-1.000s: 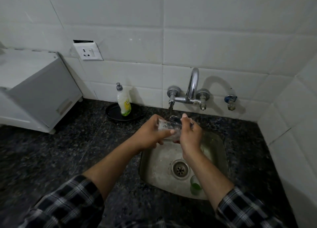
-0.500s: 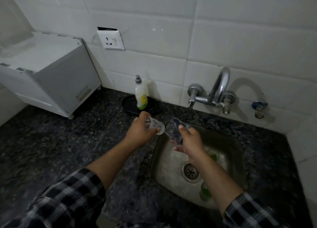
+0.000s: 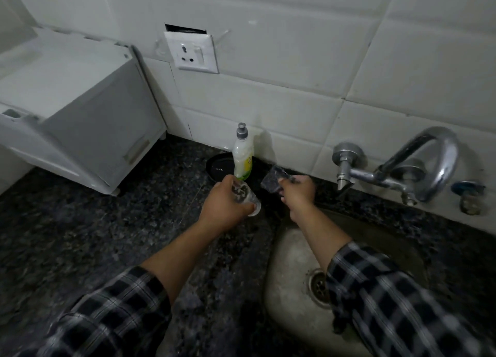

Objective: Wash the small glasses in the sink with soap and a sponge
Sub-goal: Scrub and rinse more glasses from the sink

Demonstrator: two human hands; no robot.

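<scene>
Gripping small glass (image 3: 245, 195), left hand (image 3: 224, 209) over counter (image 3: 107, 236).

Background of the kitchen corner. Rear wall (image 3: 281, 34): large white glazed tiles with thin grey joints. A white socket plate (image 3: 192, 52) sits on the wall, a dark gap showing along its upper edge. Surface (image 3: 80, 236): dark speckled stone meeting the wall tiles. At left, a white box-shaped appliance (image 3: 80, 115) stands on small feet on the surface. Lighting: dim and even, with soft shadows.
</scene>
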